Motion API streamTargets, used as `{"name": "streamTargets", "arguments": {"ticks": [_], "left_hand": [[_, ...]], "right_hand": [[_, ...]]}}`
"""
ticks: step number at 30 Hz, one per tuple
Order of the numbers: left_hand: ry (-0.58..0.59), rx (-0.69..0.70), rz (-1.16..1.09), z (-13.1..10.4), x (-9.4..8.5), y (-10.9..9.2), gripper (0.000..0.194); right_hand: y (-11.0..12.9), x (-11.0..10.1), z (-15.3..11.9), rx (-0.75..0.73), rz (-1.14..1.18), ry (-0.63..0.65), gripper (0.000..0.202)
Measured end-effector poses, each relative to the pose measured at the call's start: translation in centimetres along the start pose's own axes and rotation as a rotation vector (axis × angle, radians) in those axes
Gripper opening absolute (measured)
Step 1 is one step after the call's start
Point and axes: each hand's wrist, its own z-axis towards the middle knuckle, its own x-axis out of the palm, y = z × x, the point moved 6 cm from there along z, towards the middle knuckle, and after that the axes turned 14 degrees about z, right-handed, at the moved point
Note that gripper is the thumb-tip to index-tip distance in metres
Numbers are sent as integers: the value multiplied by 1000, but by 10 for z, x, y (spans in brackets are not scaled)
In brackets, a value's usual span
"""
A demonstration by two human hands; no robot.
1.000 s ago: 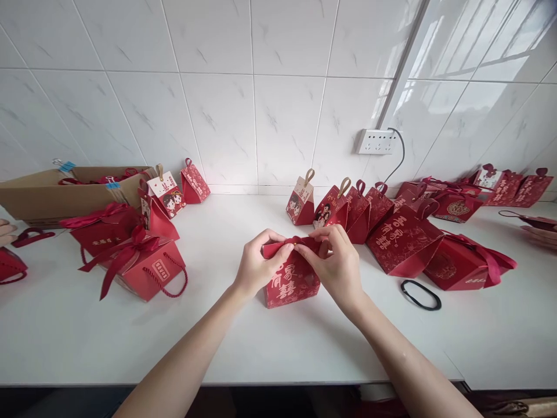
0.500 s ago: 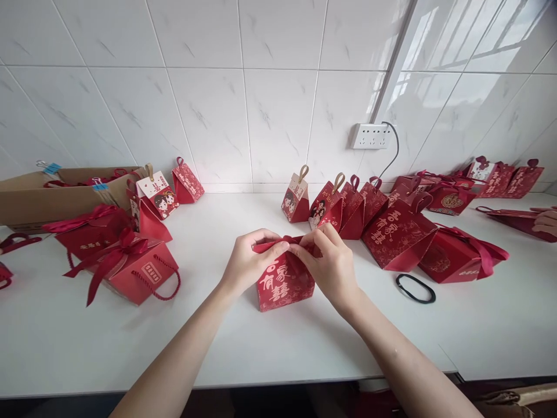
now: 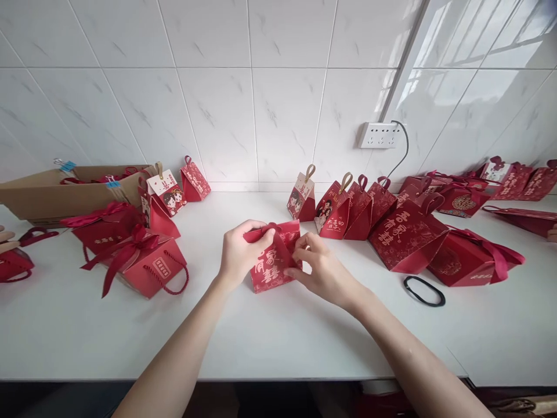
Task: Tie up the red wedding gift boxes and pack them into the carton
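Note:
A red gift box [image 3: 272, 273] with pale printed characters stands on the white table in front of me. My left hand [image 3: 241, 249] is closed on its top left, the thumb pressed on the upper edge near a dark red ribbon [image 3: 284, 247]. That ribbon runs slantwise down the box front to my right hand [image 3: 319, 267]. The fingers and thumb of my right hand are bent around its end at the box's right side. The box's back and the left fingertips are hidden.
Bow-tied red boxes [image 3: 148, 261] and a cardboard carton [image 3: 39, 194] are at left. Several handled boxes [image 3: 359, 212] and a black loop [image 3: 424, 291] are at right. A socket strip [image 3: 380, 135] is on the wall. Another person's hand [image 3: 5, 241] touches a red box at the far left.
My right hand has moved from the box's top down to its right side, drawing the ribbon across the front. My left hand stays at the top. The view has shifted slightly.

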Motion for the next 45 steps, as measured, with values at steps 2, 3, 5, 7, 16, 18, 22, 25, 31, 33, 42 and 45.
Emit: {"name": "streamTargets", "arguments": {"ticks": [2,3,5,7,16,18,22,25,31,33,42,45], "left_hand": [[-33,-10,3,2,-3,4,14],[-37,-10,3,2,-4,5,15],[-32,22,6,1,-4,3,15],[-35,121,29,-2,-2,-5,13],[-252,524,73,-23,4,-27,7],[-280,339,50,-20,0,-20,8],[-279,29,-22,-15,-4,-8,11],[-284,-56,-52,-14,-6,-3,14],[-226,146,0,-16,0,-14,10],[-221,282,26,-19,2,-23,9],[-268,884,160,-42,7,-52,10],[-245,1023,195,-50,13,-57,11]], "right_hand": [[-3,-7,1,65,206,2,15],[-6,-13,2,108,306,-22,19],[-15,-27,3,192,452,-116,25],[-25,-41,3,238,554,-235,27],[-27,-51,-1,120,633,-456,18],[-20,-54,-3,32,583,-497,19],[-6,-47,-2,-108,330,-363,3],[-2,-41,-1,-143,118,-273,13],[-22,-54,-3,58,506,-539,9],[-29,-57,-3,84,665,-593,11],[-14,-62,-8,-76,475,-560,24],[0,-60,-10,-199,176,-542,29]]}}
